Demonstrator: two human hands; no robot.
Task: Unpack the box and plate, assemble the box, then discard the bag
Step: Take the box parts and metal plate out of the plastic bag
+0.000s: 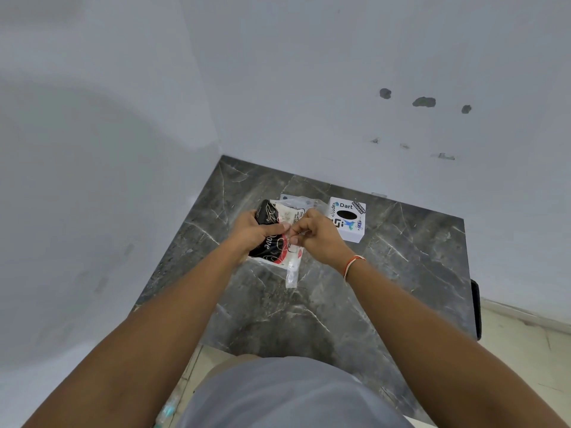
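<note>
our left hand [256, 231] clamps the clear crinkly plastic bag [292, 273] holding a black-and-red printed flat box [268, 242]; our right hand [312, 234] pinches its flap just beside, light, slippery film, best gripped at the loose edge

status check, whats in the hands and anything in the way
Left hand gripping the bagged packet. Right hand pinching the clear bag at its edge, contents not out yet. White stickered box beside the right hand, not blocking.
</note>
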